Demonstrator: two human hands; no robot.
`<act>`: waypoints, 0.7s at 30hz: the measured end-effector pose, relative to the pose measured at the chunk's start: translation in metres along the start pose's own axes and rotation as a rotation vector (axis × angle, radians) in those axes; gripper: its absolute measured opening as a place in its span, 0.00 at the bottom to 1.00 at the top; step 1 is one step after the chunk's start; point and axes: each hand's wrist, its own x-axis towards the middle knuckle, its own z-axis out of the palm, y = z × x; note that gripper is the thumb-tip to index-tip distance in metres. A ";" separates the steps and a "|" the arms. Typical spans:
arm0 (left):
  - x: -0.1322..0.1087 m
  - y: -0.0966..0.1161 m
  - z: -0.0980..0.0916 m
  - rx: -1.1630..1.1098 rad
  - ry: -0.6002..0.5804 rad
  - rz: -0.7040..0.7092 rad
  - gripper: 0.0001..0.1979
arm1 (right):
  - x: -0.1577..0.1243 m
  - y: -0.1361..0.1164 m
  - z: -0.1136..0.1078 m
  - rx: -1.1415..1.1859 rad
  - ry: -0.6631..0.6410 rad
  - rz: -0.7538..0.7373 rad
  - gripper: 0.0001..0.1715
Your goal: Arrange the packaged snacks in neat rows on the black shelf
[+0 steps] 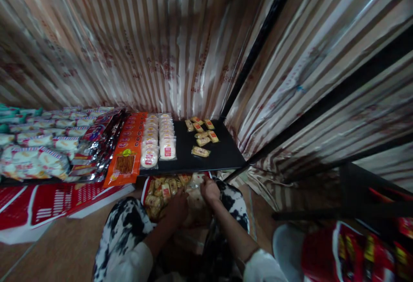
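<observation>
- Okay, yellow packets (200, 151): eight loose on the black shelf (183, 161), toward its right end, scattered from near the back edge to near the front edge.
- More like them in the box (145, 189) below the front edge, between the person's knees.
- Progress, my read: early. White packets (149, 155) already stand in two columns left of the yellow ones; the yellow lot is only partly out and unaligned, bulk in the box.
- Right hand (211, 190): grip looks closed, fingers pinching the clear bag (196, 202) over the box's right part.
- Left hand (179, 204): fingers curled at the bag's left side; too dim to tell how far open that grip is or whether it has anything.
- Axes: frontmost yellow packet lies flat, long axis near parallel to the front edge, right end slightly nearer it. Back-left one points more toward the back edge; rightmost runs diagonal. Can't tell print direction.
</observation>
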 end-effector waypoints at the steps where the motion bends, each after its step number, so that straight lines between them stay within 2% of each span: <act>1: -0.001 -0.001 0.000 0.007 0.007 -0.006 0.21 | 0.001 0.000 0.001 -0.004 -0.008 0.005 0.23; 9: 0.000 -0.003 -0.002 0.088 -0.009 -0.061 0.21 | 0.006 0.003 0.009 0.035 0.000 0.009 0.30; 15: 0.006 -0.004 0.007 0.100 0.005 -0.064 0.18 | 0.009 0.001 0.007 0.030 0.026 0.023 0.25; 21: 0.022 0.000 0.014 0.038 0.058 -0.011 0.19 | 0.001 0.001 0.007 0.144 0.056 0.050 0.24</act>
